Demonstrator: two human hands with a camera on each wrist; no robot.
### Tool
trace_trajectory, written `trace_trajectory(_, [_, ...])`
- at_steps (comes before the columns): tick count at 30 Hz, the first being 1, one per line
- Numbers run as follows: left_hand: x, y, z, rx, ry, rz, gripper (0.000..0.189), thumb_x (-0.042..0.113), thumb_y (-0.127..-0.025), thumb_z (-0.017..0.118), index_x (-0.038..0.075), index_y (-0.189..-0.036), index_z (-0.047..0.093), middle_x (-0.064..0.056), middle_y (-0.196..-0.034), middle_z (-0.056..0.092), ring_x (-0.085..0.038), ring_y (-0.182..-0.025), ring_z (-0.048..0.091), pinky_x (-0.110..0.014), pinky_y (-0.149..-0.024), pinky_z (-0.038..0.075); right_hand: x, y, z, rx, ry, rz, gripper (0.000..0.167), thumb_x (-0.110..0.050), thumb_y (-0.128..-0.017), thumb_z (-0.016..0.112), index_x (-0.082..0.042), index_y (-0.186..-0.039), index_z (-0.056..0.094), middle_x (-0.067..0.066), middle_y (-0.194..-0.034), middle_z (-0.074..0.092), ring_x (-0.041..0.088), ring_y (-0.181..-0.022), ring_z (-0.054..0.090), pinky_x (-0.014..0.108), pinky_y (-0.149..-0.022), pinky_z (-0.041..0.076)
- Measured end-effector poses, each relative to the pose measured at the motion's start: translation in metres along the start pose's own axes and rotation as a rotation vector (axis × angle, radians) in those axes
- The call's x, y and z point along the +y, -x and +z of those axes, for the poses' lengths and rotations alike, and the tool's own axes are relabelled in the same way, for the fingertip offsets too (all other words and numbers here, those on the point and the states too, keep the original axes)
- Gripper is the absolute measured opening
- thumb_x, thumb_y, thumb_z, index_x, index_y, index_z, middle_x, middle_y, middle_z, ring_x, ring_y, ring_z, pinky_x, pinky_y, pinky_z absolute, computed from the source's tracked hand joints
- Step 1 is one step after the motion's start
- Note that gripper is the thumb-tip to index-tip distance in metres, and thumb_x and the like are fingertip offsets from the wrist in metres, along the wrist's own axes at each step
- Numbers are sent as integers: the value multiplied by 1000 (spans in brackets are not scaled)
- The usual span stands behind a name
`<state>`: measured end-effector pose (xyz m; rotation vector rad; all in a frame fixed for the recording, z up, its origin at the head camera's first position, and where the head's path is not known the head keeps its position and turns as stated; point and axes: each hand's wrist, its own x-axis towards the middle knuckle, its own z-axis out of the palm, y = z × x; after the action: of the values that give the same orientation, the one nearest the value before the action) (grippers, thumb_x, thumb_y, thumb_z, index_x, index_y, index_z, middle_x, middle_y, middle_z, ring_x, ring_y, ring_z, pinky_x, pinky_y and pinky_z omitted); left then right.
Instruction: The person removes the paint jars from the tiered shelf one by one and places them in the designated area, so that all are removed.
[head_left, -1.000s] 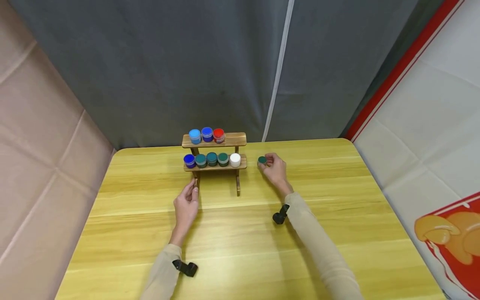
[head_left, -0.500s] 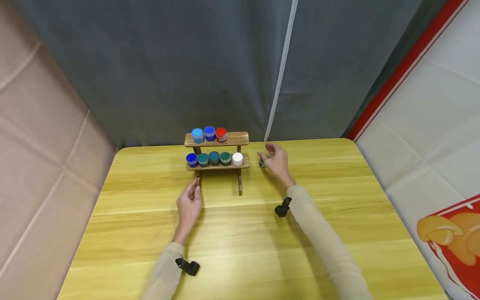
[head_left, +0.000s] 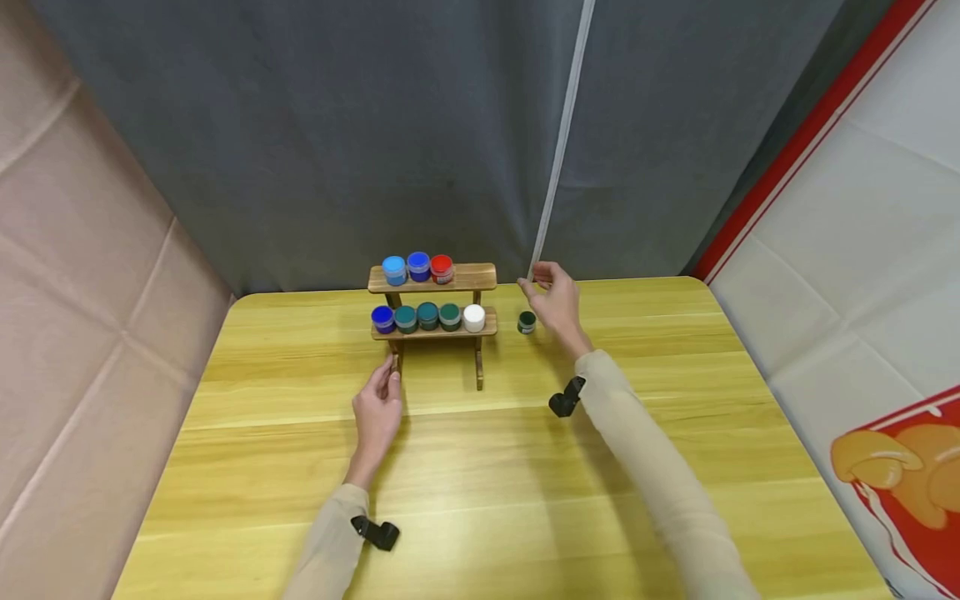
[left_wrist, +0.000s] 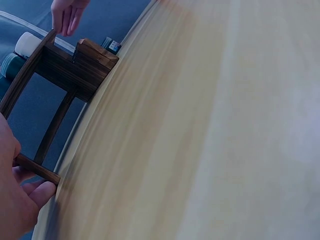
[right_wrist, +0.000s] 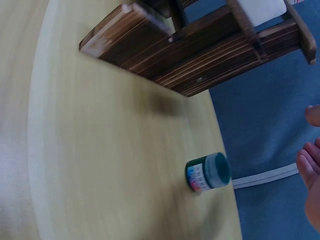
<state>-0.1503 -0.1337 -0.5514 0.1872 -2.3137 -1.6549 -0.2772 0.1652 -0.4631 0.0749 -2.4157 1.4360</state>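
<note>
A two-tier wooden rack [head_left: 474,277] stands near the table's back edge. My left hand [head_left: 377,412] grips the rack's front left foot [left_wrist: 37,169], thumb and fingers on either side of it. To the right of the rack, a small dark green paint jar [head_left: 527,322] stands upright on the table, its label showing in the right wrist view. My right hand [head_left: 557,302] hovers behind and above that jar, fingers loosely bent and apart from the thumb, holding nothing. In the right wrist view only part of this hand [right_wrist: 312,167] shows, at the right edge.
On the rack's upper shelf sit a light blue jar [head_left: 394,270], a blue jar [head_left: 418,266] and a red jar [head_left: 442,268]. Several more line the lower shelf, from a dark blue jar [head_left: 383,319] to a white jar [head_left: 474,317]. A grey curtain [head_left: 315,167] hangs behind the table.
My right hand has let go of the dark green jar, which stays on the table, and has risen away toward the back. The left hand keeps its grip on the rack's foot.
</note>
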Motion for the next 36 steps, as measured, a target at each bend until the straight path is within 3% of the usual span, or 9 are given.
trace_trajectory(10, [0, 1, -1, 11, -10, 13, 38, 7, -101, 58, 3, -139, 60, -23, -131, 66, -36, -119, 67, -35, -97, 58, -20, -3, 3, 74, -58, -47, 36, -14, -94, 72, 6, -123, 62, 24, -121, 68, 35, -112, 68, 46, -102, 58])
trace_trajectory(17, [0, 1, -1, 22, -13, 21, 37, 7, -101, 59, 3, -138, 61, -23, -130, 66, -36, -117, 68, -34, -96, 59, -40, -1, 9, 90, -112, -89, 36, -13, -94, 72, 6, -123, 63, 22, -121, 69, 33, -112, 68, 39, -102, 59])
trace_trajectory(22, [1, 2, -1, 16, -16, 24, 38, 6, -101, 58, 3, -138, 60, -24, -131, 66, -36, -118, 68, -34, -97, 59, -53, 0, 14, 98, -157, -157, 32, -11, -94, 72, 6, -120, 64, 24, -119, 69, 37, -110, 67, 46, -101, 59])
trace_trajectory(29, [0, 2, 0, 14, -23, 36, 37, 7, -102, 58, 3, -138, 61, -23, -131, 66, -35, -118, 68, -35, -96, 59, -66, 1, 22, 87, -154, -214, 32, -11, -93, 73, 6, -120, 64, 22, -119, 69, 34, -110, 69, 32, -99, 60])
trace_trajectory(36, [-1, 1, 1, 27, -23, 54, 36, 8, -101, 58, 2, -137, 62, -22, -130, 67, -35, -117, 68, -36, -95, 59, -77, 0, 32, 44, -149, -232, 35, -13, -93, 75, 3, -122, 64, 21, -122, 69, 28, -111, 69, 29, -101, 59])
